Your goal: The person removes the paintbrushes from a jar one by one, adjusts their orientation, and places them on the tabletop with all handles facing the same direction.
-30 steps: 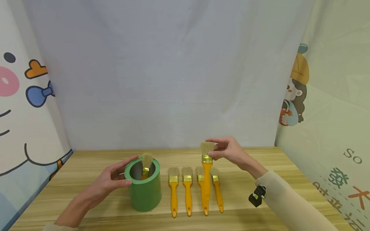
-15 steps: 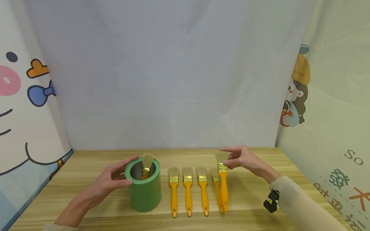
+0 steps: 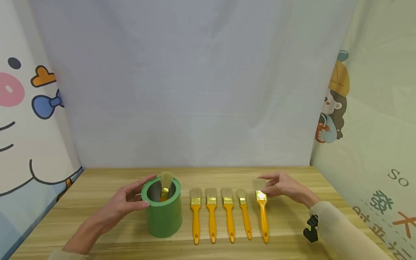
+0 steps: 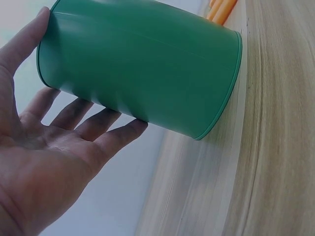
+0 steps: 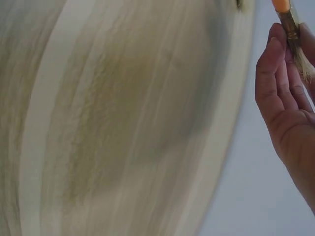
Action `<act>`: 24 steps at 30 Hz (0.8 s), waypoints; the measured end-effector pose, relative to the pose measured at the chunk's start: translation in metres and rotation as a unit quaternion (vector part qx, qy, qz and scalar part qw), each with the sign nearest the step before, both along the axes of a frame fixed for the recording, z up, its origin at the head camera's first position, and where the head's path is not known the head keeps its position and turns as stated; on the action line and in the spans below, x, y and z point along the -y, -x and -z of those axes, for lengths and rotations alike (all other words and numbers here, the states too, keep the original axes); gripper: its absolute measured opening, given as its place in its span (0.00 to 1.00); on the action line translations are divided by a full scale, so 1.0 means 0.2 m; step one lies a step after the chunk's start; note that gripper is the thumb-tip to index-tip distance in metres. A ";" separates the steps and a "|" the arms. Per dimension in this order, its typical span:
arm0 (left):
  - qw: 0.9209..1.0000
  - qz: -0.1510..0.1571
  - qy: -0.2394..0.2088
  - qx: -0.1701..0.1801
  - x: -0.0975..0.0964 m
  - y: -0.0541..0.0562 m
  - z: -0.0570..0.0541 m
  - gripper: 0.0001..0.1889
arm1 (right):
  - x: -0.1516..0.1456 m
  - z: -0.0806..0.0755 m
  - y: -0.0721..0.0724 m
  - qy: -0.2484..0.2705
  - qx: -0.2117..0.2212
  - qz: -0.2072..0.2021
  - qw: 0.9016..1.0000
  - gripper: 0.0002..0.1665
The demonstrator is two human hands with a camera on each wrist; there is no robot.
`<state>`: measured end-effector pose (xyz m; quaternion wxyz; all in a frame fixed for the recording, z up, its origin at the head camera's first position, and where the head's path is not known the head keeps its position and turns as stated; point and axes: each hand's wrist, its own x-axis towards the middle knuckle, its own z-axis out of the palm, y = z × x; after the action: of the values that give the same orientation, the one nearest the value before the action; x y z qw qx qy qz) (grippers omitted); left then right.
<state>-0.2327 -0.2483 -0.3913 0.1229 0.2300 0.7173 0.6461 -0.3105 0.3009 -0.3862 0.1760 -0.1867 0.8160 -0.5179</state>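
Observation:
A green can (image 3: 164, 218) stands upright on the wooden table, with a yellow-handled paintbrush (image 3: 165, 191) inside, bristles up. My left hand (image 3: 118, 204) touches the can's left side, thumb at the rim; in the left wrist view, its fairly straight fingertips rest against the wall and the palm stays apart. My right hand (image 3: 281, 187) pinches another paintbrush (image 3: 263, 216) by its bristle end, handle towards me, at the right end of a row. The right wrist view shows fingers and thumb on either side of those bristles (image 5: 301, 64). Whether the brush's whole length touches the table is unclear.
Between can and right hand lie several paintbrushes side by side: one nearest the can (image 3: 195, 216), two beside it (image 3: 212, 216) and a narrower, slightly slanted one (image 3: 245, 215). A pale curtain (image 3: 195, 90) hangs behind the wooden table (image 3: 130, 245), with printed cloths at both sides.
My right hand has moved right and down with its paintbrush, from above the row to beside the narrower brush. The left hand and the can have stayed put.

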 end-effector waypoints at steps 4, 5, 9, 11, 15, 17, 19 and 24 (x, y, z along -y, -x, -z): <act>1.000 0.002 0.000 -0.001 0.00 0.00 0.00 0.39 | -0.02 0.03 0.02 0.006 0.007 0.002 1.000 0.40; 1.000 0.003 0.001 -0.002 0.00 0.00 0.00 0.39 | -0.02 0.04 0.02 0.005 0.008 0.001 1.000 0.39; 1.000 0.006 -0.001 -0.002 0.00 0.00 0.00 0.38 | -0.02 0.07 0.04 0.000 0.013 0.002 1.000 0.39; 1.000 0.008 -0.003 -0.004 0.01 0.00 0.00 0.38 | -0.02 0.08 0.04 -0.003 0.017 0.001 1.000 0.39; 1.000 0.008 -0.003 -0.006 0.01 0.01 0.01 0.39 | -0.01 0.10 0.06 -0.013 0.022 0.004 1.000 0.39; 1.000 0.007 -0.002 -0.006 0.01 0.01 0.01 0.39 | 0.00 0.10 0.06 -0.020 0.022 0.005 1.000 0.39; 1.000 0.006 -0.002 -0.004 0.01 0.00 0.01 0.39 | 0.01 0.11 0.07 -0.027 0.021 0.003 0.999 0.38; 1.000 0.008 -0.006 -0.004 0.01 0.00 0.00 0.38 | 0.03 0.10 0.07 -0.046 0.006 -0.003 0.999 0.35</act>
<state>-0.2323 -0.2503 -0.3912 0.1238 0.2389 0.7121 0.6485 -0.3239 0.2956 -0.4063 0.1909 -0.1773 0.8373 -0.4807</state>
